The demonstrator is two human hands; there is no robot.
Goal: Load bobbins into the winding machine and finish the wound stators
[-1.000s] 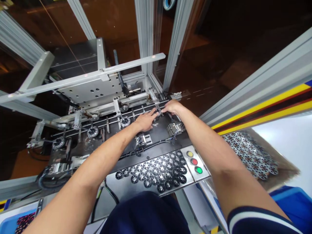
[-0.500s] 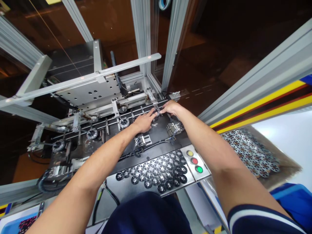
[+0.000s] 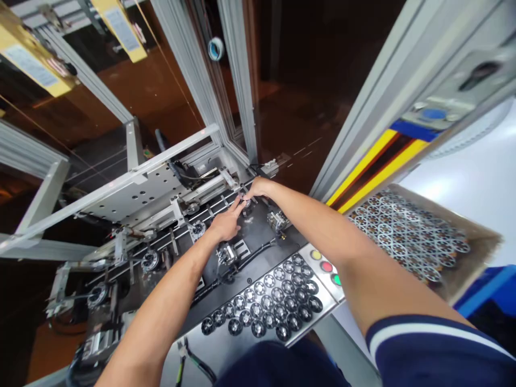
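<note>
Both my hands reach into a machine and meet over one small round black-and-silver part (image 3: 245, 205) seated on the conveyor rail (image 3: 177, 236). My left hand (image 3: 226, 221) lies with fingers stretched toward the part, fingertips touching it. My right hand (image 3: 258, 188) curls over the part from the far side, fingers pinched on its edge. More of the same round parts (image 3: 150, 260) sit spaced along the rail to the left. Several identical parts (image 3: 266, 303) stand in rows on a metal shelf near me.
Yellow, red and green buttons (image 3: 326, 266) sit right of the shelf. A cardboard tray (image 3: 475, 252) of flat round stampings lies at right, next to a blue bin (image 3: 484, 287). Aluminium frame posts (image 3: 237, 75) and a perforated plate (image 3: 141, 193) surround the rail.
The camera has tilted and swung, so the scene sits lower and rotated. Both hands stay on the same part on the rail.
</note>
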